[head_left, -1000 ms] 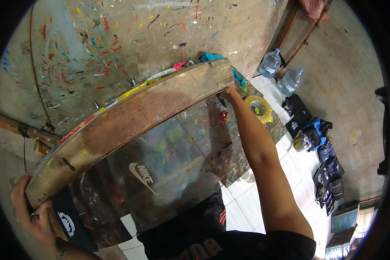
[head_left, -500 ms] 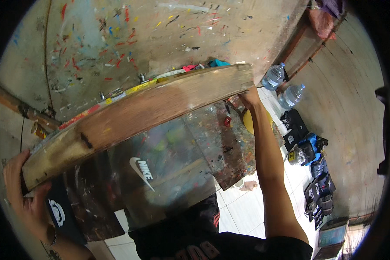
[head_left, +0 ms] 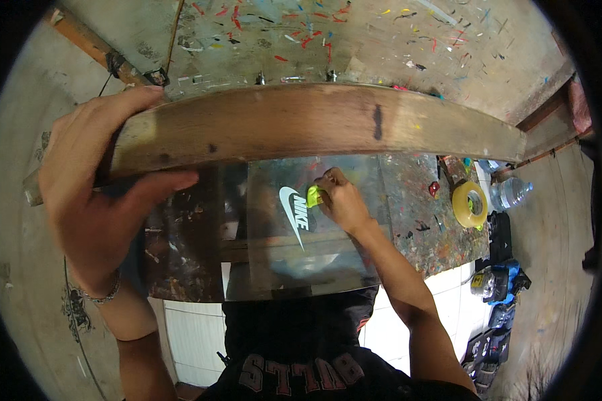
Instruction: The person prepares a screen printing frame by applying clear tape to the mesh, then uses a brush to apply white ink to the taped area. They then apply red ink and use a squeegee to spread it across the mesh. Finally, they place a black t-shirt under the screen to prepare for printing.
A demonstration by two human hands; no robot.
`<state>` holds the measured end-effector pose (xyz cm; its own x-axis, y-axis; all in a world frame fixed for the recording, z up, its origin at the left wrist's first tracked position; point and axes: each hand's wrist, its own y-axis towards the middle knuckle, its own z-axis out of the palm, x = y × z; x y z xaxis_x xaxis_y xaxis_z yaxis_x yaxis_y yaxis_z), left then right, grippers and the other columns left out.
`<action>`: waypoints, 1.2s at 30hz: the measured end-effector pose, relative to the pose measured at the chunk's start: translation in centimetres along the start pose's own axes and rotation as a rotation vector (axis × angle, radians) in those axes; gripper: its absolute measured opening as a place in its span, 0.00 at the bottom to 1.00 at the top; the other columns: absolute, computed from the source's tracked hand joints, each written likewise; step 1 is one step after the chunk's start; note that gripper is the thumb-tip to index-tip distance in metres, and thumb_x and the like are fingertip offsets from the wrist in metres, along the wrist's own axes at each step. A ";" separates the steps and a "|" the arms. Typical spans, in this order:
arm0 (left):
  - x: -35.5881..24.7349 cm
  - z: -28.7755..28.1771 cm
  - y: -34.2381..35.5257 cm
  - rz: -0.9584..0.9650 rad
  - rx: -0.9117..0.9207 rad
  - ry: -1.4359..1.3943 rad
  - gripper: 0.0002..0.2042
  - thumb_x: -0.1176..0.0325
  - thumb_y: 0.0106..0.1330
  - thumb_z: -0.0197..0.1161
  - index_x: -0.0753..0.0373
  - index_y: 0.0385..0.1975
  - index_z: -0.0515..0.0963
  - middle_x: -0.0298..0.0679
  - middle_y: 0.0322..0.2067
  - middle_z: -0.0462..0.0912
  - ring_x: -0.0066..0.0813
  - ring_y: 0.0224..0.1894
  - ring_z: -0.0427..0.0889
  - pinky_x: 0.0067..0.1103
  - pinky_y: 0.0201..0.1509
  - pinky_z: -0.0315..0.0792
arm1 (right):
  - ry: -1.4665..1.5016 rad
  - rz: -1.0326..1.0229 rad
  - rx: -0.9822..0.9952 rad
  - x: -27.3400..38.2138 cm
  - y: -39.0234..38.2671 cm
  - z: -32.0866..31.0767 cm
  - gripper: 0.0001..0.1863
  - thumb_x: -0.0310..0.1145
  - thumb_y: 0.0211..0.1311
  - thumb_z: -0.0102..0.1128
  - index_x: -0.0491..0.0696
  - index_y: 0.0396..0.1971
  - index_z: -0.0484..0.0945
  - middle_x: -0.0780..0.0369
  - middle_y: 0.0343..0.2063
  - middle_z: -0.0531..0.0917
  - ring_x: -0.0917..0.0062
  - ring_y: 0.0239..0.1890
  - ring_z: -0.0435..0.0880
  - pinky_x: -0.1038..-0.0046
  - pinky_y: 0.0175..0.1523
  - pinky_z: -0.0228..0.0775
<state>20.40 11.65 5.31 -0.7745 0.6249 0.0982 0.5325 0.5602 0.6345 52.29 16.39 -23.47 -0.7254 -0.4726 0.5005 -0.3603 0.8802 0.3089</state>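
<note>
A long wooden frame (head_left: 274, 123) is tilted up on edge across the far side of the table, its bare wood side facing me. My left hand (head_left: 87, 174) grips its left end, fingers over the top and thumb below. Underneath lies a glossy see-through sheet (head_left: 264, 267) with a white curved logo (head_left: 293, 214) on it. Just right of the logo, my right hand (head_left: 344, 200) pinches a crumpled yellow-green cloth (head_left: 314, 196) against the sheet. Whatever lies behind the raised frame is mostly hidden.
A roll of yellowish tape (head_left: 469, 204) sits at the right of the paint-stained table (head_left: 421, 234). Beyond it are clear water bottles (head_left: 512, 194) and several dark items (head_left: 491, 347) along the floor. Metal clamps (head_left: 331, 75) show behind the frame.
My right hand has let go of the frame's right end and come down to the sheet, now with the yellow-green cloth. The left hand still holds the frame. The view has turned.
</note>
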 end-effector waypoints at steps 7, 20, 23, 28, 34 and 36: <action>-0.4 0.5 -0.7 -0.068 -0.025 0.037 0.38 0.49 0.39 0.79 0.63 0.53 0.81 0.43 0.47 0.87 0.40 0.50 0.85 0.31 0.54 0.75 | -0.339 -0.113 -0.047 2.7 -2.3 0.8 0.14 0.29 0.54 0.68 0.43 0.42 0.84 0.55 0.44 0.81 0.57 0.47 0.78 0.58 0.51 0.73; -0.3 0.2 -0.4 -0.096 0.018 0.020 0.41 0.47 0.37 0.79 0.63 0.54 0.81 0.42 0.47 0.87 0.41 0.51 0.85 0.33 0.56 0.76 | -0.054 -0.091 0.296 2.1 3.4 6.2 0.12 0.25 0.58 0.60 0.46 0.42 0.86 0.50 0.40 0.85 0.53 0.45 0.84 0.54 0.50 0.75; -0.1 0.1 -0.8 -0.061 0.019 0.021 0.40 0.49 0.37 0.80 0.63 0.54 0.80 0.43 0.47 0.87 0.41 0.52 0.85 0.33 0.57 0.76 | -0.001 -0.393 0.245 2.0 1.4 5.2 0.12 0.24 0.59 0.59 0.47 0.41 0.86 0.51 0.40 0.86 0.57 0.47 0.85 0.56 0.51 0.75; -0.5 0.2 -1.0 -0.041 0.030 0.071 0.39 0.50 0.38 0.80 0.63 0.54 0.80 0.44 0.48 0.87 0.42 0.53 0.84 0.32 0.57 0.75 | 0.054 0.038 0.165 0.7 2.7 3.0 0.14 0.21 0.60 0.54 0.43 0.44 0.82 0.46 0.37 0.84 0.54 0.39 0.85 0.56 0.45 0.77; -0.5 0.0 -0.8 -0.075 0.029 0.010 0.39 0.49 0.38 0.79 0.64 0.53 0.80 0.45 0.47 0.86 0.44 0.51 0.84 0.33 0.56 0.74 | -0.122 -0.255 0.359 3.9 1.0 2.6 0.16 0.24 0.59 0.58 0.42 0.47 0.83 0.48 0.47 0.82 0.56 0.48 0.84 0.56 0.54 0.76; -0.6 0.2 -0.9 -0.078 0.002 0.004 0.39 0.49 0.38 0.79 0.64 0.53 0.81 0.44 0.47 0.86 0.44 0.51 0.83 0.34 0.56 0.74 | -0.124 -0.421 0.455 3.9 0.4 2.4 0.19 0.24 0.55 0.58 0.41 0.49 0.82 0.50 0.54 0.80 0.54 0.53 0.81 0.58 0.60 0.75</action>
<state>20.50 10.86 4.59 -0.8150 0.5772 0.0511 0.4710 0.6086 0.6386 47.96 15.03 -23.33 -0.5203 -0.7978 0.3047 -0.8230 0.5636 0.0704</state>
